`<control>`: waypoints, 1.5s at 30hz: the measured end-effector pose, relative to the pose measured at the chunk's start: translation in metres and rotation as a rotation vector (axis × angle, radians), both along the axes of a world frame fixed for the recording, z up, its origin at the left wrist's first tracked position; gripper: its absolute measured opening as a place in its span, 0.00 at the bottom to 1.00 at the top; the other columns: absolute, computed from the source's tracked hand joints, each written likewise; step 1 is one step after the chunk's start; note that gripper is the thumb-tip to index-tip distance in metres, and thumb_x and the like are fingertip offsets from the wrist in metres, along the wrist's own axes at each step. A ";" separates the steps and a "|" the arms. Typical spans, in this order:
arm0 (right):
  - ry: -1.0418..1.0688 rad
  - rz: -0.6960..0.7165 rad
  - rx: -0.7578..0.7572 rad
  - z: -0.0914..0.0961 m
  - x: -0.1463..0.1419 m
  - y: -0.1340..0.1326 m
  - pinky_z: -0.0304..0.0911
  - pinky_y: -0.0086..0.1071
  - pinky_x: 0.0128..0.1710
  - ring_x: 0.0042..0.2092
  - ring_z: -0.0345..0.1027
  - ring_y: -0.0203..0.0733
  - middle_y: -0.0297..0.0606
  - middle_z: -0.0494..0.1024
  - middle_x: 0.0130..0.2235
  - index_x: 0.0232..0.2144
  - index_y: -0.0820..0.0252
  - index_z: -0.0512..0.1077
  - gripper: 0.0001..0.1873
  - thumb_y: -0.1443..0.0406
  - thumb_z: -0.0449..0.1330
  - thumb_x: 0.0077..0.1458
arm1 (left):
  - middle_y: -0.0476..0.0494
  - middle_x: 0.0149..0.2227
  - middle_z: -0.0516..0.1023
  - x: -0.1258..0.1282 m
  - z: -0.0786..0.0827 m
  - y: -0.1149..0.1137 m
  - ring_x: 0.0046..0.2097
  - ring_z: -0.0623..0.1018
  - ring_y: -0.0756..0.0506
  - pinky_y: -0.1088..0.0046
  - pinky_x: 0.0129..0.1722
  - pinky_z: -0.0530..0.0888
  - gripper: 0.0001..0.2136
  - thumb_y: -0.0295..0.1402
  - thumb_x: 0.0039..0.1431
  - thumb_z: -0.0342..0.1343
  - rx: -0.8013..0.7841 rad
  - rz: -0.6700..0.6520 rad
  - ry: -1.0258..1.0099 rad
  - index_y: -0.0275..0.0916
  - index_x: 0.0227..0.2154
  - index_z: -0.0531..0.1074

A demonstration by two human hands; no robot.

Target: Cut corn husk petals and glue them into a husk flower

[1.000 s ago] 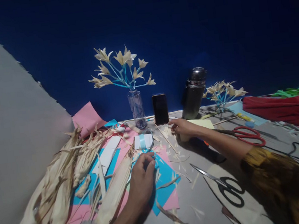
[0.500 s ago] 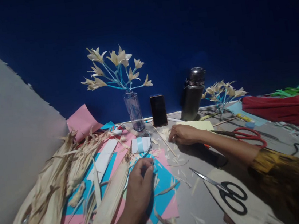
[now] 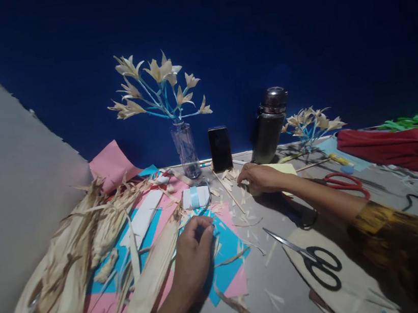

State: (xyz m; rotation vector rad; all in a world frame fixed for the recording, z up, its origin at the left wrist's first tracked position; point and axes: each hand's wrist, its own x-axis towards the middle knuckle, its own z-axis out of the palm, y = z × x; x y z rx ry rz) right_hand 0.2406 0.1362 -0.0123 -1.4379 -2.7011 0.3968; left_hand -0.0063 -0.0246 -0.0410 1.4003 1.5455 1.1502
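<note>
My left hand (image 3: 194, 253) hovers over the blue sheet (image 3: 229, 264), its thumb and forefinger curled together. Whatever lies between those fingertips is too small to make out. On the right, my right hand (image 3: 261, 178) reaches to a small pile of pale husk petals (image 3: 230, 176). Its fingers are bent down and drawn together beside the pile; what they hold is hidden. A white card wrapped with light blue ribbon (image 3: 195, 198) lies just beyond my left hand. Under my right wrist is a pale yellow paper (image 3: 283, 168). A thin stick (image 3: 229, 192) lies between the hands.
Dried corn husks (image 3: 71, 277) cover the left side over pink and blue paper. Black-handled scissors (image 3: 319, 265) and red-handled scissors (image 3: 347, 184) lie at right. Along the wall stand a flower-filled bottle (image 3: 185, 149), a phone (image 3: 220, 150), a flask (image 3: 271, 125) and smaller flowers (image 3: 308, 125).
My right hand has shifted slightly right, uncovering more of the petal pile. My left hand keeps its curled pose over the blue sheet. The whole view has tilted a little.
</note>
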 end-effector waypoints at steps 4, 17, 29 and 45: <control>0.017 0.018 -0.002 -0.002 0.000 0.000 0.59 0.29 0.39 0.44 0.71 0.46 0.45 0.77 0.45 0.37 0.58 0.82 0.11 0.72 0.64 0.50 | 0.50 0.27 0.73 0.001 -0.003 0.001 0.30 0.70 0.49 0.73 0.31 0.66 0.08 0.38 0.57 0.60 -0.097 0.009 -0.192 0.40 0.29 0.69; 0.264 -0.058 -0.158 0.008 0.007 0.002 0.57 0.27 0.28 0.28 0.66 0.36 0.33 0.77 0.26 0.29 0.63 0.78 0.07 0.67 0.59 0.49 | 0.51 0.20 0.70 0.006 0.004 -0.001 0.21 0.66 0.52 0.76 0.24 0.63 0.12 0.37 0.52 0.64 -0.272 -0.045 -0.582 0.39 0.27 0.67; 0.289 -0.295 -0.137 -0.023 -0.007 0.026 0.54 0.25 0.26 0.29 0.67 0.35 0.33 0.76 0.25 0.25 0.62 0.77 0.04 0.67 0.62 0.48 | 0.48 0.27 0.71 0.005 0.003 -0.005 0.32 0.70 0.46 0.71 0.33 0.66 0.06 0.34 0.59 0.55 0.009 -0.103 0.063 0.41 0.27 0.72; 0.451 -0.370 -0.248 -0.016 -0.006 0.012 0.56 0.23 0.23 0.24 0.64 0.32 0.31 0.74 0.21 0.23 0.63 0.74 0.02 0.72 0.63 0.44 | 0.47 0.28 0.73 0.006 0.005 -0.004 0.33 0.72 0.45 0.69 0.36 0.66 0.07 0.30 0.58 0.52 0.036 -0.223 0.259 0.41 0.25 0.70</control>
